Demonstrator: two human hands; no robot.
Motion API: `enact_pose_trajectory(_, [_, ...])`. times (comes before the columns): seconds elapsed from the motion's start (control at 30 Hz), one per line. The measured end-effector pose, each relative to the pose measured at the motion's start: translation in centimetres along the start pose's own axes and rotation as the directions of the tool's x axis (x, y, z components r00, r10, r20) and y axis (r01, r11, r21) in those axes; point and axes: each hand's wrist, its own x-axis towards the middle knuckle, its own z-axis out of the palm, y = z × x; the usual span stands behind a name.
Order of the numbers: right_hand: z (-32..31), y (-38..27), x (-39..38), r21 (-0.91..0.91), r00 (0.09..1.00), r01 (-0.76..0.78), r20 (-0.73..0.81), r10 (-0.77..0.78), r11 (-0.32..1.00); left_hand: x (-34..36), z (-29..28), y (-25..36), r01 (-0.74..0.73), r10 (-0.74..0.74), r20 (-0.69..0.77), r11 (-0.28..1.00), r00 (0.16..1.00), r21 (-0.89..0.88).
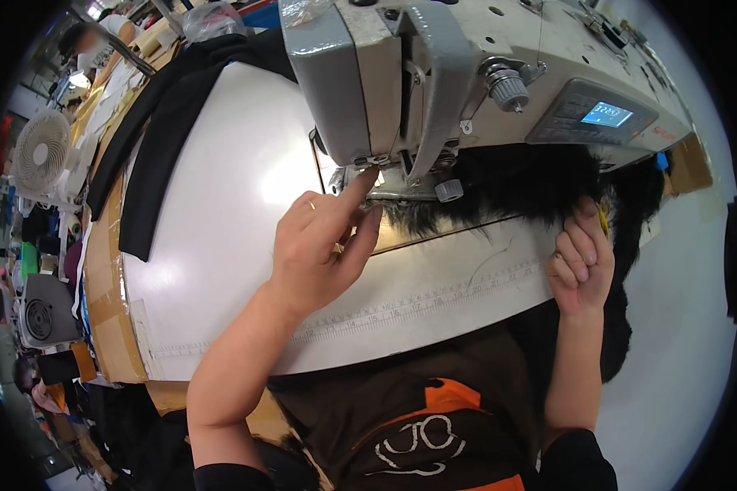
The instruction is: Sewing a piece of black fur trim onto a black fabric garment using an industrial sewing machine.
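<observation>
left grip (323, 250): at sewing machine (327, 90) | right grip (581, 255): apparently touching black fur (540, 184)

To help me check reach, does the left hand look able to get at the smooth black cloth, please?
Likely yes: only white tabletop seems to lie between the left hand and smooth black cloth.

sewing mach (516, 41) looks painted metal, semi-gloss. blk fur (540, 180) is shaggy n matt. table (221, 196) is smooth w/ glossy sheen; blk cloth (157, 180) at far L corner = matt, brn tape (110, 286) along L edge kinda shiny.
</observation>
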Motion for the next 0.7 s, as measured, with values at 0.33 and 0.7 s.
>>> enact_pose_trajectory(0.33, [-0.7,-0.5,-3.7,-0.1,0.994,-0.012,-0.11,0.0,0.995,-0.2,0.7,0.7,0.189,-0.166,0.115,0.956,0.979,-0.226])
enact_pose_trajectory(0.7, [3.3,-3.2,-7.4,-0.992,0.908,0.053,0.095,0.408,0.114,0.8,0.8,3.0,-0.366,0.33,0.291,0.927,0.898,0.078])
